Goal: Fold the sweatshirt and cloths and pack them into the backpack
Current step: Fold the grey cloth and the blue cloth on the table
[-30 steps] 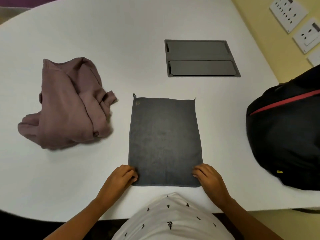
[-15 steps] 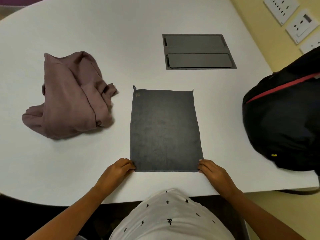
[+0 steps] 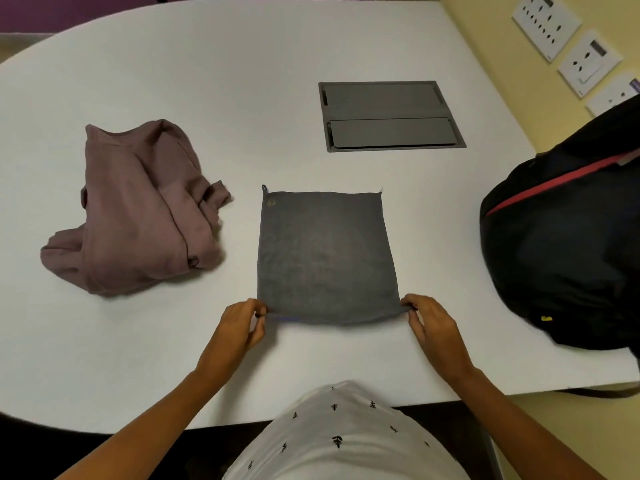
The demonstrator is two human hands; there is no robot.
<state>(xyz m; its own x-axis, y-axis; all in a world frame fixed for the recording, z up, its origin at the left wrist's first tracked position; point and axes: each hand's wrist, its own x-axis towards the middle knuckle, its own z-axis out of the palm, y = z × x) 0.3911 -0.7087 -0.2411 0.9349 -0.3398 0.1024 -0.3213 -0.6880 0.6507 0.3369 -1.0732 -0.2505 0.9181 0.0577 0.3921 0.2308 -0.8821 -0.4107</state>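
Grey cloth (image 3: 325, 258) lies flat on the counter (image 3: 242, 81), its near corners pinched and raised by the fingers (image 3: 257, 308) of the left hand (image 3: 242, 327) and right hand (image 3: 429, 323). If one pinch slips during the fold, the edges would likely land skewed. Beyond, the crumpled sweatshirt (image 3: 138, 209) sits left and the backpack (image 3: 561, 244) right.

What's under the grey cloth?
The white table. Where left hand and right hand pinch up the near edge of the grey cloth, a thin blue strip shows. The rest is covered.
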